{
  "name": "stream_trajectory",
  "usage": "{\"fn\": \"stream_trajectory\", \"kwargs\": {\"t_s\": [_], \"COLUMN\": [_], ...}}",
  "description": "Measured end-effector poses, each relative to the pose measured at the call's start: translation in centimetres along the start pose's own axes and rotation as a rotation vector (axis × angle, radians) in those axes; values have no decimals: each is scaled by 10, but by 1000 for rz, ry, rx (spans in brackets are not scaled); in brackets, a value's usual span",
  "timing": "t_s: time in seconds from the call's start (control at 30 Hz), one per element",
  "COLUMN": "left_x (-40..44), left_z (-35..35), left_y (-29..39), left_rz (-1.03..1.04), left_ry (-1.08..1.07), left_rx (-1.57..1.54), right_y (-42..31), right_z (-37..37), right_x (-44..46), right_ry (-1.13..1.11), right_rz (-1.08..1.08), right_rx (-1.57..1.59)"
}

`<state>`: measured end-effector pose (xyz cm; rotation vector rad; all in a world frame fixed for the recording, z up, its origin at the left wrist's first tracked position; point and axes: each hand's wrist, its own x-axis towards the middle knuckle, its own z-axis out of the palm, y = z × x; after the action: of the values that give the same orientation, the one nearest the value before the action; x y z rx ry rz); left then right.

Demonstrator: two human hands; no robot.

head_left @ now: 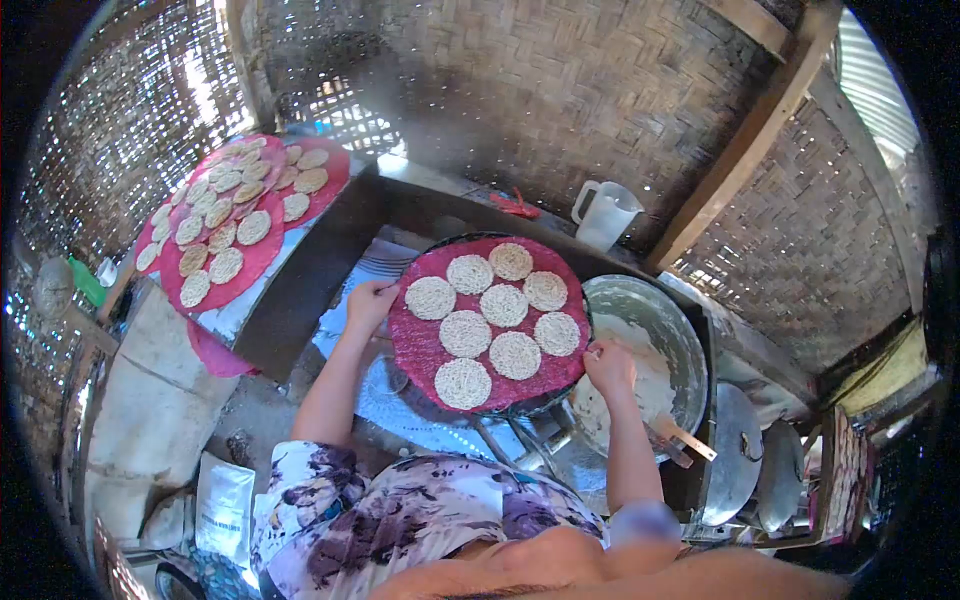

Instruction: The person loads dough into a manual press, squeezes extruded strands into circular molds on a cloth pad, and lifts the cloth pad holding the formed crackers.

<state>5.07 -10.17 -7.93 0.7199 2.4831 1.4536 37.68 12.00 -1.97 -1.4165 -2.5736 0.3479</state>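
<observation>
A round red mesh sheet (pixel 410 345) spreads before me over a dark-rimmed round vessel. Several pale, round crackers (pixel 503 305) with a stringy, woven-looking surface lie spaced out on it. My left hand (pixel 372 303) pinches the sheet's left edge, fingers closed. On the opposite side my right hand (pixel 610 368) is closed on its lower right edge, close to the rim of a large metal basin (pixel 690 325). White batter or dough (pixel 640 385) partly fills that basin, and a wooden-handled tool (pixel 685 440) leans at its near rim. Most of the vessel beneath the sheet is hidden.
More red sheets (pixel 265 270) bearing crackers overlap on a surface at the left. A dark panel (pixel 300 285) stands between them and me. A plastic pitcher (pixel 607 215) sits behind the basin. Metal lids (pixel 735 455) lean at the right. Woven walls (pixel 560 90) enclose the space.
</observation>
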Motion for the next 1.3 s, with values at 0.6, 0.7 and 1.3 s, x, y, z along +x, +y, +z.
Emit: {"fn": "stream_trajectory", "kwargs": {"t_s": [0.6, 0.7, 1.3], "left_x": [-49, -53, -59], "left_z": [6, 6, 23], "left_y": [-17, -6, 28], "left_rz": [-55, -2, 153], "left_ry": [125, 189, 353], "left_rx": [-56, 56, -6], "right_y": [-6, -27, -19], "right_z": [29, 14, 11], "right_x": [111, 97, 101], "right_ry": [-113, -66, -34], "right_rz": [27, 125, -329], "right_rx": [-123, -115, 258]}}
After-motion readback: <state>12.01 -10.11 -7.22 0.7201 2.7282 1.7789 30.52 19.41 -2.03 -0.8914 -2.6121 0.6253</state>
